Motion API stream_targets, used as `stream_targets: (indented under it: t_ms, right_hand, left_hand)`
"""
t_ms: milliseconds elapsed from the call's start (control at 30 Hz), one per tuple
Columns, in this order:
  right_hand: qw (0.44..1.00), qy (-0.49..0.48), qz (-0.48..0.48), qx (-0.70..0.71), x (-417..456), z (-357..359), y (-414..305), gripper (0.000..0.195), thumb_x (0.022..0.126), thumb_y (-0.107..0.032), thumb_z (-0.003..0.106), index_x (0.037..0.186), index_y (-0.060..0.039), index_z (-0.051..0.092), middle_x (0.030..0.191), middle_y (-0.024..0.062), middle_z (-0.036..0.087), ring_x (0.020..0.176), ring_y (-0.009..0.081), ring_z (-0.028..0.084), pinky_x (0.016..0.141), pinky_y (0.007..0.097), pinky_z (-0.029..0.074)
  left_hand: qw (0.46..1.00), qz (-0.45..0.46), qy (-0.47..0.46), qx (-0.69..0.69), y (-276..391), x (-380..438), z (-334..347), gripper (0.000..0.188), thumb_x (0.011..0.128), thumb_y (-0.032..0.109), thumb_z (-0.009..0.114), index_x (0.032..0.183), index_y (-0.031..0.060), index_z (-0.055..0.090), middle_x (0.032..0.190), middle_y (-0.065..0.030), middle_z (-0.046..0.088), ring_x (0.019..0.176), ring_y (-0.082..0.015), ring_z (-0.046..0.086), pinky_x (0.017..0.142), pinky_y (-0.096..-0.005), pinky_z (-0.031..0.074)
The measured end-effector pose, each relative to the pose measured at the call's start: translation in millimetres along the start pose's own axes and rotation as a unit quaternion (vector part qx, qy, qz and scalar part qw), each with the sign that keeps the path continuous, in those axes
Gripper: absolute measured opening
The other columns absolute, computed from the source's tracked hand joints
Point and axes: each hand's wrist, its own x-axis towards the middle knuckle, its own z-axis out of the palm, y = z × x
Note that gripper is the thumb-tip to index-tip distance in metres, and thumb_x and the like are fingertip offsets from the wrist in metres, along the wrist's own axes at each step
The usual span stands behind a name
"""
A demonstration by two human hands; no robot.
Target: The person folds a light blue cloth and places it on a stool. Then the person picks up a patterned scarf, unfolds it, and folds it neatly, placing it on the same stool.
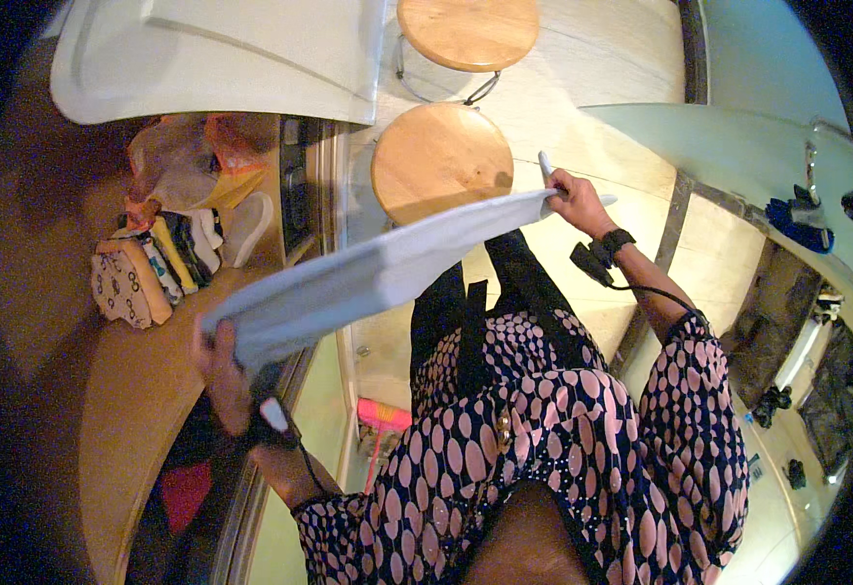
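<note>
A long light blue-grey cloth point(368, 267), folded lengthwise, stretches slantwise between my two hands in front of my body. My left hand point(225, 365), low at the left and somewhat blurred, grips its wide end. The narrow end is pinched in the fingers of my right hand point(576, 205), which is higher up and out to the right. Small pale tips of the material stick out past the right fingers. Both wrists carry black straps with a small device and a cable. Part of a round wooden stool point(441, 161) lies behind the cloth.
A second wooden stool point(468, 33) stands farther off. To the left, a wooden shelf point(134, 409) holds folded clothes point(156, 270) and plastic bags point(196, 164), below a large white panel point(214, 58). A pink broom point(382, 414) is near the floor; a glass-like surface point(733, 146) curves along the right.
</note>
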Motion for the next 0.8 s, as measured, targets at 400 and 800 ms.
stream_targets:
  t_ms: [400,800]
  right_hand:
    - [0.975,-0.035,0.156,-0.154,13.0,-28.3,43.0,0.019,0.076,-0.017,0.066,0.089,-0.0034,0.066,0.082,0.0162,0.065,0.077,0.0305,0.063,0.071,0.0365,0.049]
    - [0.969,0.114,0.107,-0.192,24.3,-10.5,35.5,0.030,0.082,-0.022,0.063,0.109,-0.0083,0.062,0.111,0.0115,0.062,0.101,0.0277,0.059,0.088,0.0353,0.046]
  left_hand:
    - [0.983,-0.024,-0.092,0.156,-190.1,117.7,115.6,0.044,0.090,0.036,0.054,0.105,-0.0051,0.058,0.103,-0.0182,0.062,0.094,-0.0293,0.057,0.084,-0.0368,0.043]
    - [0.984,-0.005,-0.174,0.049,-218.8,109.8,118.5,0.042,0.090,0.029,0.056,0.117,-0.0019,0.054,0.115,-0.0146,0.058,0.104,-0.0257,0.054,0.093,-0.0344,0.041]
